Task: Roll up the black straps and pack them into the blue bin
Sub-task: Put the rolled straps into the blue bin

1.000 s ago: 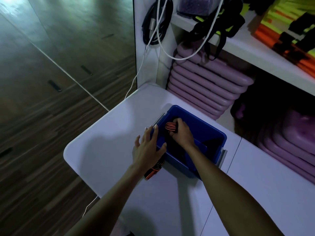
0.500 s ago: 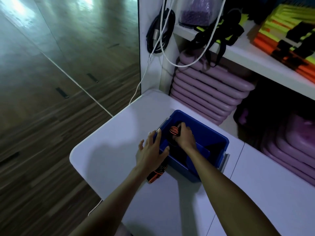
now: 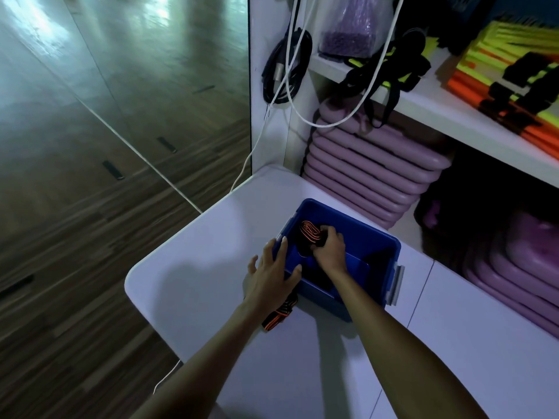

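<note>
Now packing: my right hand (image 3: pixel 330 250) grips rolled orange-striped black strap (image 3: pixel 309 234) inside blue plastic bin (image 3: pixel 364 235); left hand (image 3: pixel 271 275) flat on rim. Next, likely: release.

Table (image 3: pixel 193 285): white top with rounded left corners; I see a second white top (image 3: pixel 484 343) meeting its right edge.
Blue bin (image 3: pixel 367 237): stands on the table, toward the right edge.
Loose strap (image 3: pixel 276 317): black with orange stripes, lying on the table at the bin's near-left corner.

Bare forearms lead to a bare left hand (image 3: pixel 269 276) and right hand (image 3: pixel 331 249).
</note>
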The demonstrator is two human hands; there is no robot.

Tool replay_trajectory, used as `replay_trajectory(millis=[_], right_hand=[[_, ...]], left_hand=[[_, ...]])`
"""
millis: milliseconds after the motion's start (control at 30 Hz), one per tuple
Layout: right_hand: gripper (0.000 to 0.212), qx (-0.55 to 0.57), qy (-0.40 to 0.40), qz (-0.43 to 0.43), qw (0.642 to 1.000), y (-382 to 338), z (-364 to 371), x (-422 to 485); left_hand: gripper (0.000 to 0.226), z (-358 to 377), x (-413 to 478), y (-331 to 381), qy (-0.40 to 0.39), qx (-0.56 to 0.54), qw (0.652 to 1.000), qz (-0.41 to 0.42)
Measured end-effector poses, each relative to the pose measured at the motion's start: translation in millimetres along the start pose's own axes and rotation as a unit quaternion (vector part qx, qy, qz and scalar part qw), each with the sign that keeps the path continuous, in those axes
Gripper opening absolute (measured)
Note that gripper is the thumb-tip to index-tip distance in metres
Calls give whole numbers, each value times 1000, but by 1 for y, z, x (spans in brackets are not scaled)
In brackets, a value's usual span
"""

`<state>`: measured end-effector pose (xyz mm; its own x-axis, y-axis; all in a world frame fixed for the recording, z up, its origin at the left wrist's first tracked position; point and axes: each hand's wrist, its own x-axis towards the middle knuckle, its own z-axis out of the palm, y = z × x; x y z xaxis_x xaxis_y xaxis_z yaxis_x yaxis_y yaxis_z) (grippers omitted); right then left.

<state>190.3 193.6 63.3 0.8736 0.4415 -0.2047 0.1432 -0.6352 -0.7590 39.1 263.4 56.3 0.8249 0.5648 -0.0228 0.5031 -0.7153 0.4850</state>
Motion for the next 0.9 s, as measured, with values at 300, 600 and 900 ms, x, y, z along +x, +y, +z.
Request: replay_trajectory(millis=[300,600,900], right_hand=[[42,-23,30,45,998,1,7,21],[70,77,27,50,995,16,9,13],[42,41,0,11,999,28,-24,-19]], left_hand=[[63,-3,3,-6,-19,-1,1000,0],[61,-5,4,-5,-36,-30,999,1],[62,-9,-7,-20,40,-137,990,15]])
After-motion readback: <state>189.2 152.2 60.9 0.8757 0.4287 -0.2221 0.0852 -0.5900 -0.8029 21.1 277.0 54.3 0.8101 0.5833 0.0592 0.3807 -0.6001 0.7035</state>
